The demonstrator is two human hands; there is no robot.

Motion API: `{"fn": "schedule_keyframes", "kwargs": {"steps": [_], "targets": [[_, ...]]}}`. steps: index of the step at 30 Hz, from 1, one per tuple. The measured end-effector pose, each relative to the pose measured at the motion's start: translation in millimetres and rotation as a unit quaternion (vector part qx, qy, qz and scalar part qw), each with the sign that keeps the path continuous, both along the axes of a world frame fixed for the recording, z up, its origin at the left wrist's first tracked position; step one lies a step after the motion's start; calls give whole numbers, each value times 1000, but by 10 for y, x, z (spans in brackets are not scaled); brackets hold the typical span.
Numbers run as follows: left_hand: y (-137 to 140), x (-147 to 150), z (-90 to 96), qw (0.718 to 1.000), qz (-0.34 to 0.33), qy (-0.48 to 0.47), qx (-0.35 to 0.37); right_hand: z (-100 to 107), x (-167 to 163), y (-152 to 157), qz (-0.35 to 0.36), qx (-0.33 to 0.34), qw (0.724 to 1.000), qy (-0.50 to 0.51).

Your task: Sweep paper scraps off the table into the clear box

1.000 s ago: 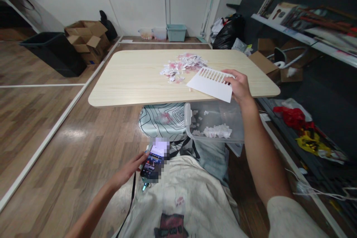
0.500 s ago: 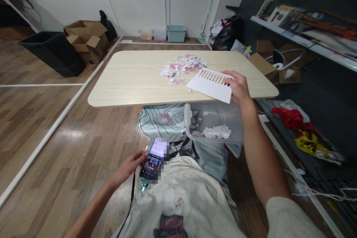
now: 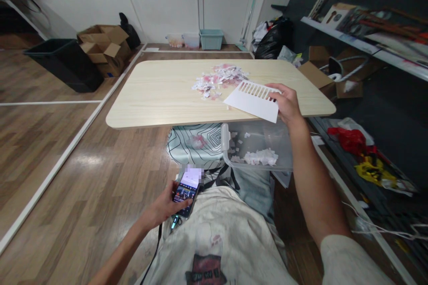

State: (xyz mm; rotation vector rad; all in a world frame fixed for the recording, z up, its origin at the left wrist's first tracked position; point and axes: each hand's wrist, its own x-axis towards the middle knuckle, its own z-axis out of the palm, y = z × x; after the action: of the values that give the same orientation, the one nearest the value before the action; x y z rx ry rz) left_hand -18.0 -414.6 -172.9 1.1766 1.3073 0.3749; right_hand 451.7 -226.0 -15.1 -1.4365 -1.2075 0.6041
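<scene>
My left hand point(image 3: 169, 204) is wrapped round a phone point(image 3: 185, 192) that lies on my lap with its screen lit; the thumb rests over the lower screen. My right hand point(image 3: 286, 102) grips the right end of a white card with a row of slots point(image 3: 250, 102) at the table's near edge. Just beyond the card, a heap of small white and pink paper pieces point(image 3: 219, 79) is spread on the pale wooden table point(image 3: 154, 93). Below the edge, a clear plastic bin point(image 3: 256, 136) holds white paper pieces point(image 3: 262, 156).
A black waste bin point(image 3: 65, 64) and cardboard boxes point(image 3: 103, 49) stand on the floor at left. Plastic tubs, among them a teal one point(image 3: 211, 40), sit by the door. Shelves point(image 3: 368, 44) with an open carton point(image 3: 316, 71) below run along the right.
My left hand has moved from the phone's left edge to a fuller grasp, its thumb now over the screen. The right hand and the slotted card have hardly moved.
</scene>
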Motion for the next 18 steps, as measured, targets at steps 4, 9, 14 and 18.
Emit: {"fn": "schedule_keyframes", "kwargs": {"steps": [4, 9, 14, 18], "targets": [[11, -20, 146, 1000, -18, -5, -14, -20, 18, 5, 5, 1, 1000, -5], [17, -27, 231, 999, -25, -21, -24, -33, 22, 14, 10, 5, 1000, -8], [1, -45, 124, 999, -16, -23, -19, -20, 6, 7, 5, 8, 1000, -3], [-23, -83, -4, 1000, -24, -19, -4, -14, 5, -3, 5, 8, 1000, -1]]}}
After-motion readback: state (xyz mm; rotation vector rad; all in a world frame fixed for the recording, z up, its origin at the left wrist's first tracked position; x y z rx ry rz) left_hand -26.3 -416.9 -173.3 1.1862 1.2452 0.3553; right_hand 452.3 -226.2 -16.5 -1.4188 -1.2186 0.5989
